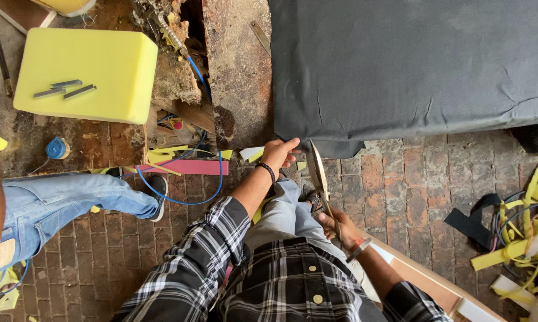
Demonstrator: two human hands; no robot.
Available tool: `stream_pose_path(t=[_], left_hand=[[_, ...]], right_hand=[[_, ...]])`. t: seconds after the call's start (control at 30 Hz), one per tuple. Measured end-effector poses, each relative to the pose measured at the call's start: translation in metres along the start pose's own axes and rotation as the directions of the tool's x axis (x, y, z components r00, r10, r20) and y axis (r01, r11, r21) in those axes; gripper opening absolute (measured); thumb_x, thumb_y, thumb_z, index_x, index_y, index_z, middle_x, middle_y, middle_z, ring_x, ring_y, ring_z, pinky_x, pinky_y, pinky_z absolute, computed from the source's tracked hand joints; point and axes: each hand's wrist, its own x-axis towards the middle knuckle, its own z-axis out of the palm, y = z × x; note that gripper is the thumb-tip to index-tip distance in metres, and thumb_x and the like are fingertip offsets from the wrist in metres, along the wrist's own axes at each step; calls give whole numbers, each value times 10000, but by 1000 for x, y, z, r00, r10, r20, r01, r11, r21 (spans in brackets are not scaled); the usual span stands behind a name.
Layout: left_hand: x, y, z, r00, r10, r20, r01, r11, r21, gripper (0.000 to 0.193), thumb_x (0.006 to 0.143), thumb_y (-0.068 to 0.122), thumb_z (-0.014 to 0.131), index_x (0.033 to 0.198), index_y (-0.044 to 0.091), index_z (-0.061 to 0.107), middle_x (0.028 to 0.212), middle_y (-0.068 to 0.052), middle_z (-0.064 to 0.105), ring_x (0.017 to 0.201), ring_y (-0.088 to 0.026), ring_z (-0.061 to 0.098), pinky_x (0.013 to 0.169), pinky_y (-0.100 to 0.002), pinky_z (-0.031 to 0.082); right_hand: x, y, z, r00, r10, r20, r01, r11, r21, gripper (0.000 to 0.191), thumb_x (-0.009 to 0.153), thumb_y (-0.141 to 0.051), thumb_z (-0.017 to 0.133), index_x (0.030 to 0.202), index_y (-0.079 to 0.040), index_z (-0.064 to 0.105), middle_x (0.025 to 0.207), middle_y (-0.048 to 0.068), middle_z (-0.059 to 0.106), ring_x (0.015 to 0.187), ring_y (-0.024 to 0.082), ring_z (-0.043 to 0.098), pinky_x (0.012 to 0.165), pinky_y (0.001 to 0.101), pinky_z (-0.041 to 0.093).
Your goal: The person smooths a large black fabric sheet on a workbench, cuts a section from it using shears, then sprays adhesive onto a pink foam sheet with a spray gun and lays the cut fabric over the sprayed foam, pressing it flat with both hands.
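- One view only: head-worn camera, looking steeply down past the wearer's chest and lap onto the brick floor (400,191).
- Facing: forward and down; the wearer's plaid shirt (281,286) fills the bottom centre, both forearms reach away from the lens toward mid-frame.
- Range: close to the torso, arm's reach to the left hand (278,154) and right hand (336,225); the dark cloth (412,65) lies farther off, upper right.
- Left edge catches another person's jeans leg (66,200); yellow foam block (84,74) sits upper left.
- No second view, so no shared region to record.
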Motion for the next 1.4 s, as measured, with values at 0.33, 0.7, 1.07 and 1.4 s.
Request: stream_pose_path(t=[0.33,0.7,1.07,1.4], left_hand=[[-10,-1,-5,1000,-6,-1,6,989,148,289,885,329,767,835,53,698,822,-55,756,577,-93,598,467,-258,446],[-5,16,-25,991,116,-60,-50,760,648,425,863,413,778,721,17,723,697,-91,755,573,-208,723,531,-347,555],[-5,64,-45,985,133,109,-152,381,912,421,787,469,801,848,53,770,901,-189,736,898,-376,714,798,-483,567],[49,208,-51,859,501,108,-252,230,940,337,946,431,653,876,108,716,852,-65,718,814,-272,733,739,-439,575]], right_hand=[[48,-79,48,983,-44,-181,63,993,97,475,853,-534,737,922,-70,662,634,5,529,531,133,554,464,280,439],[100,-153,35,969,-132,-209,161,979,127,505,870,-528,772,816,-48,624,604,-17,523,488,107,511,446,271,412],[184,-310,26,953,-153,-260,191,973,127,513,837,-551,775,803,-59,635,618,-1,534,500,113,534,451,260,441],[189,-324,28,945,-95,-313,123,990,69,479,851,-506,773,810,-45,652,630,-6,529,491,104,498,434,268,408]])
